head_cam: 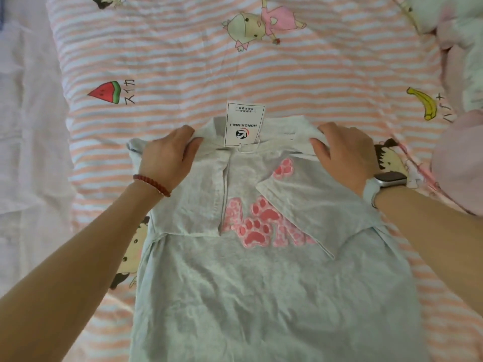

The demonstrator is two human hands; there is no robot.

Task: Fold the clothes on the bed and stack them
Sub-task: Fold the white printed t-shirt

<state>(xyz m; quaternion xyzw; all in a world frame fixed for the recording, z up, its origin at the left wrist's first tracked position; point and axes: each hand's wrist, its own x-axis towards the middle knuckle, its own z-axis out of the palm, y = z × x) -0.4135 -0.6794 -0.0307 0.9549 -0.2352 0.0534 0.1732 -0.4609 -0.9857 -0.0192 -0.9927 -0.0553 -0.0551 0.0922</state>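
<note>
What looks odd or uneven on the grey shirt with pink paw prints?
On the grey paw-print shirt, a white paper tag is still attached at the collar. The folded-in sleeves are uneven: one lies straight, the other slants across the pink print.

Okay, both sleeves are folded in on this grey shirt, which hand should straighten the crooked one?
Right. The right sleeve lies slanted across the pink paw print, just below the right hand gripping that shoulder. The left hand is across the shirt.
</note>
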